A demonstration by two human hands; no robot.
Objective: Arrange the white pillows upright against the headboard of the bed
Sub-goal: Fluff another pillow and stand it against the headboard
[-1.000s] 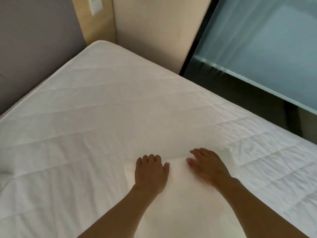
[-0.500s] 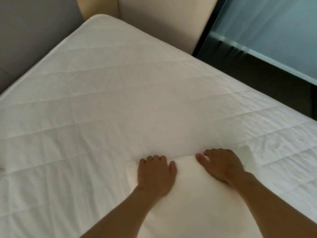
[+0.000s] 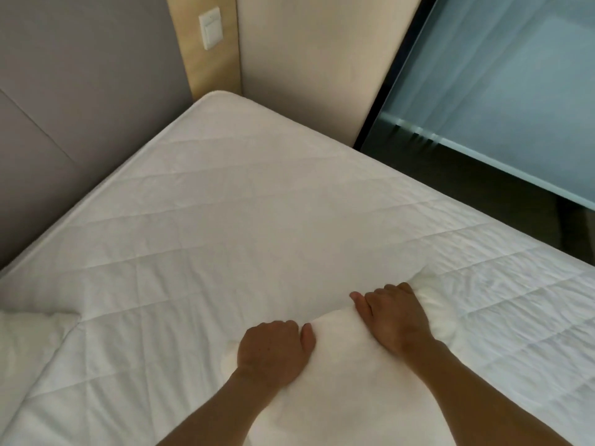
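Closest to us, our two bare forearms reach out over a white pillow that lies flat on the bed, its far edge bunched up between our hands. Our left hand is curled into a fist on the pillow's far left corner, fingers tucked under and out of sight, thumb pressed along the top of the fabric, so it is gripping the pillow's edge. Our right hand sits a little farther out and to the right, knuckles up, fingers folded down over the pillow's far edge and sunk into the stuffing, thumb stretched toward the left; it too is clenched on the pillow. The cloth puffs up just beyond the right hand's knuckles, and a ridge of it rises between the two hands.

Off to the left, at the edge of view, the corner of a second pillow rests flat on the bed, well apart from our hands.

Beyond the hands, the quilted white mattress top runs bare to its far corner. Along its left side stands the grey padded headboard. At the far corner a wooden strip carries a white wall switch, with a beige panel beside it. To the right, frosted glass sits in a dark frame.
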